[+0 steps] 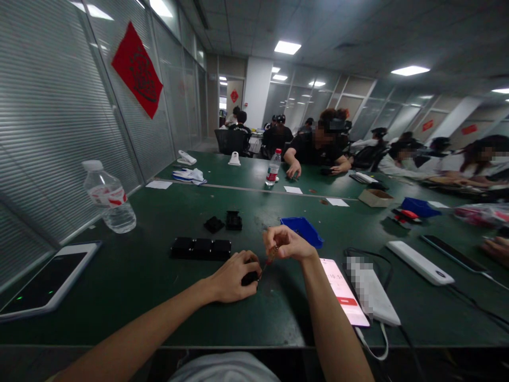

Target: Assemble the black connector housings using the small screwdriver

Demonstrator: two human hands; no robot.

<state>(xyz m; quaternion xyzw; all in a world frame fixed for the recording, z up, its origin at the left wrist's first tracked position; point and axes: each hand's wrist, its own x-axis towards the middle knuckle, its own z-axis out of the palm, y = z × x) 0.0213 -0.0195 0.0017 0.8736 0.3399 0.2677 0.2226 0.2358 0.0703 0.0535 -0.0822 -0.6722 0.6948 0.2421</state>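
My left hand (pixel 235 277) is closed around a small black plastic part (pixel 249 278), holding it low over the green table (pixel 170 313). In the fingers of my right hand (pixel 291 243) is a small screwdriver (pixel 271 259) with a reddish handle. Its thin shaft slants down to the left, its tip at the black part; whether it sits in a screw is too small to tell. Left of my left hand lies a black three-section block (pixel 201 248). Behind that are two loose black plastic pieces, one flat (pixel 213 224) and one box-like (pixel 234 220).
A blue tray (pixel 304 231) stands just beyond my right hand. To the right lie a lit phone (pixel 347 297), a white power bank (pixel 371 289) and cables. A water bottle (pixel 110 199) and a tablet-like device (pixel 47 278) are at left. Across the table sits a person (pixel 318 146).
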